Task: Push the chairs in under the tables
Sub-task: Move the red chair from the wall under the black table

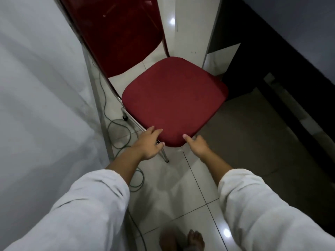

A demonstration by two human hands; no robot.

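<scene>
A red chair has a padded seat (pixel 174 98) in the middle of the view and a glossy red backrest (pixel 116 33) at the upper left. Both my hands are on the seat's near corner. My left hand (pixel 148 144) holds the left side of that corner, fingers lying on the cushion's edge and thumb against its side. On the right side my right hand (pixel 196 145) grips it, with the thumb on top and the fingers hidden below the seat. A chrome chair leg (pixel 164 156) shows beneath my left hand.
A white cloth-covered surface (pixel 39 91) fills the left side. A dark table (pixel 290 42) runs along the right, with a white upright panel (pixel 192 33) behind the chair. A green cable (pixel 117 127) loops over the white floor tiles (pixel 181 196). My bare foot (pixel 195 240) is at the bottom.
</scene>
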